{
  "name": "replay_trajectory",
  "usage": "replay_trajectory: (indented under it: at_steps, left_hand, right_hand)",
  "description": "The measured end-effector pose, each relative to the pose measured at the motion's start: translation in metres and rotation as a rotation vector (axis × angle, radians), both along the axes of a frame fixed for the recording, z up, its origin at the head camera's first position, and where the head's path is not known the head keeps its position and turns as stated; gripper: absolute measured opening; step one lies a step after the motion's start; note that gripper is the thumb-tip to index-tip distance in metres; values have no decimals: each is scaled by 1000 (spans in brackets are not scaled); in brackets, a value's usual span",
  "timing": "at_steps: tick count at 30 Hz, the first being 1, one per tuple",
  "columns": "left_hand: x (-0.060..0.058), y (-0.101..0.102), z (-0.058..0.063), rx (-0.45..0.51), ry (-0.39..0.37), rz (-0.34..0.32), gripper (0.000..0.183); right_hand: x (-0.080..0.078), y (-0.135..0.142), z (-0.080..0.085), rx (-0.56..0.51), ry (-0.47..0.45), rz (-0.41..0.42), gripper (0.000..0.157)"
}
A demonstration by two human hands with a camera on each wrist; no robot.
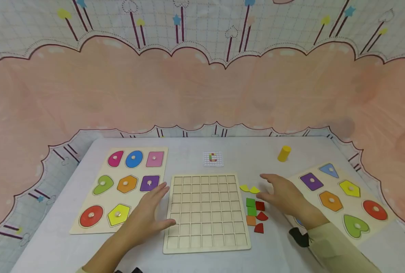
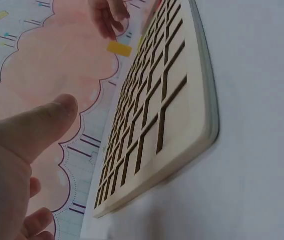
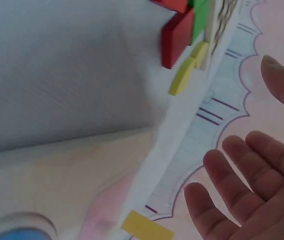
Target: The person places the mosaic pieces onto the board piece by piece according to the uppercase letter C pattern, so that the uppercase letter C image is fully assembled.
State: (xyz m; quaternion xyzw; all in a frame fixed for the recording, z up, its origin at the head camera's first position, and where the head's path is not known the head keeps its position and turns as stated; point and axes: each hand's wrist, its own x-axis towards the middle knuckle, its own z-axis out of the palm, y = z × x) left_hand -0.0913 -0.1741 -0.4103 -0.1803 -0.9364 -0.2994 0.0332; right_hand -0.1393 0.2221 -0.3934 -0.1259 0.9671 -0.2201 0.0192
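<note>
Board of pale gridded wood lies at the frame's lower centre, probably for easy reach. The left hand, fingers apart, holds nothing near its left edge. The right hand, also empty, is near flat red, green, orange and yellow tiles, seemingly handy there. Beyond, mid-frame, lies a white grid-printed card, likely for reference.

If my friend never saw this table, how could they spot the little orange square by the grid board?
Find the pale wooden grid board in the middle of the white table. Along its right side lie small loose pieces, including two green squares. The orange square sits just below those squares, the only orange one among the loose pieces.
</note>
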Motion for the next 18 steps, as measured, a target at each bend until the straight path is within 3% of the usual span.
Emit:
replay_trajectory:
  at_steps: [9, 18]
  left_hand:
    - [14, 11, -14, 124, -112, 30, 65]
    - [5, 4, -15, 51, -127, 27, 58]
  right_hand:
    - [-14, -6, -10, -68, -93, 19, 48]
    - [-25, -11, -17, -14, -146, 0, 41]
